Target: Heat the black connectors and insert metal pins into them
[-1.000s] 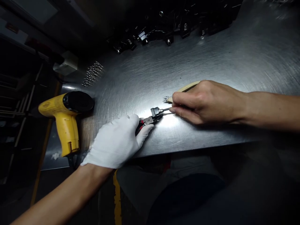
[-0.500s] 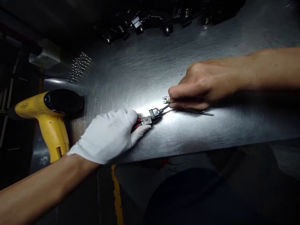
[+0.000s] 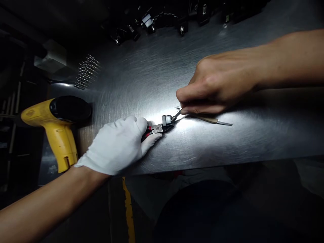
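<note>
My left hand (image 3: 117,145), in a white glove, is closed round pliers (image 3: 157,128) with red-and-black handles. Their metal jaws clamp a small black part (image 3: 167,120) with a shiny face, just over the steel table. My bare right hand (image 3: 211,86) is closed, thumb and fingers pinching a thin dark rod (image 3: 177,115) that meets the right end of the black part. Fingers hide most of the rod. Below the right hand, a tan-handled tool (image 3: 209,119) with a narrow blade points right. Small pointed metal tips (image 3: 178,107) show beside the fingertips; their body is hidden.
A yellow heat-gun-like tool (image 3: 59,131) lies at the left edge of the metal table (image 3: 141,74). Behind it are a bundle of shiny metal pins (image 3: 87,71) and a pale block (image 3: 52,57). Several black parts with metal ends (image 3: 182,29) line the back.
My right hand has shifted left and up a little, uncovering the tan handle. The rod's angle to the black part is steeper. My left hand keeps its grip on the pliers.
</note>
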